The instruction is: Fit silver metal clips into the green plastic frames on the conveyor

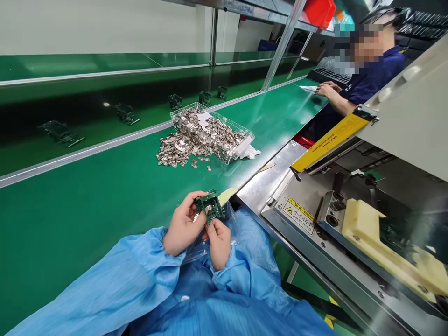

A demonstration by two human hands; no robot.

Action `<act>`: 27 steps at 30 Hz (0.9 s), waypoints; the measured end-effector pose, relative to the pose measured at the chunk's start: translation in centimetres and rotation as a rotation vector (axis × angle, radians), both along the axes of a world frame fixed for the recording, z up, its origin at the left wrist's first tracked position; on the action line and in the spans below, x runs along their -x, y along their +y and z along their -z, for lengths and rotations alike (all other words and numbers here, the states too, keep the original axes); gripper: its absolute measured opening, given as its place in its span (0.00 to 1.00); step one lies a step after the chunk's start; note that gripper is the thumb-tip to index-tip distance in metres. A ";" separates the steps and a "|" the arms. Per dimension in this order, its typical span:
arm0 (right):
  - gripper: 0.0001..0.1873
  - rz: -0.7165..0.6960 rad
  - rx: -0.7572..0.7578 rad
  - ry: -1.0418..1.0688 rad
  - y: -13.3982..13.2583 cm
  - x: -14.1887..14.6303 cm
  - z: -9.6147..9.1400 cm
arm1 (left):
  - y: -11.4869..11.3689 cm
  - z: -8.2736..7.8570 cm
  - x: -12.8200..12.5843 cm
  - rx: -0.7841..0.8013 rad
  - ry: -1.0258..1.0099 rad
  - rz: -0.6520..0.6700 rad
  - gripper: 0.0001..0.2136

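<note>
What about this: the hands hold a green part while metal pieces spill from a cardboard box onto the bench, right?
No: the head view shows a clear plastic bin, not a cardboard box. The left hand and right hand hold the green part; metal pieces spill onto the bench.

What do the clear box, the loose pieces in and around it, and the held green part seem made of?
The clear box looks like acrylic: see-through walls with glossy edges. The loose pieces look like stamped metal, perhaps plated, from their silvery sheen. The green part looks like moulded plastic or circuit board; this view cannot settle which.
</note>
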State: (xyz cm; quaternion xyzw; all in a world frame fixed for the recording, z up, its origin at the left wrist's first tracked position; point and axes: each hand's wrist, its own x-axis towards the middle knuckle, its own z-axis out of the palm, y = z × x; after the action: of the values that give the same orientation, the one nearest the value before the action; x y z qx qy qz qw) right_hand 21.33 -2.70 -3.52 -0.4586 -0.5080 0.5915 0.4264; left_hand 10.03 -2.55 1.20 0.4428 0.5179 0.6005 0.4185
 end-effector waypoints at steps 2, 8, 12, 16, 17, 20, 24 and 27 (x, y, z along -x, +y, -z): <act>0.24 -0.002 -0.029 0.007 0.1 -0.2 1.1 | 0.1 0.0 0.1 0.016 -0.024 -0.018 0.17; 0.26 -0.082 -0.153 -0.104 0.9 -0.9 1.8 | 0.6 0.2 0.2 0.046 -0.087 -0.054 0.20; 0.26 -0.128 -0.319 -0.215 1.3 -1.5 1.6 | 0.6 0.2 0.2 0.032 -0.077 -0.059 0.19; 0.24 -0.244 -0.328 -0.350 2.2 -2.4 3.1 | 0.8 0.3 0.3 0.030 -0.076 -0.071 0.20; 0.23 -0.283 -0.299 -0.392 2.6 -2.7 3.5 | 0.8 0.3 0.4 0.031 -0.075 -0.069 0.20; 0.17 -0.337 -0.237 -0.473 3.6 -4.0 4.2 | 1.2 0.3 0.6 0.030 -0.065 -0.062 0.20; 0.06 -0.287 -0.245 -0.531 4.0 -5.7 1.7 | 1.4 0.2 0.7 -0.007 -0.112 -0.105 0.20; 0.06 -0.212 -0.278 -0.492 3.6 -6.2 -2.4 | 0.7 0.1 0.6 -0.030 -0.221 -0.067 0.20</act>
State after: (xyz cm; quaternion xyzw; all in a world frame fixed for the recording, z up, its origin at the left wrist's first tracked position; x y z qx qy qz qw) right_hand 27.56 0.90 -1.16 -0.4697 -0.7172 0.4287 0.2851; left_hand 9.46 -1.81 1.09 0.3626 0.4741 0.6671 0.4459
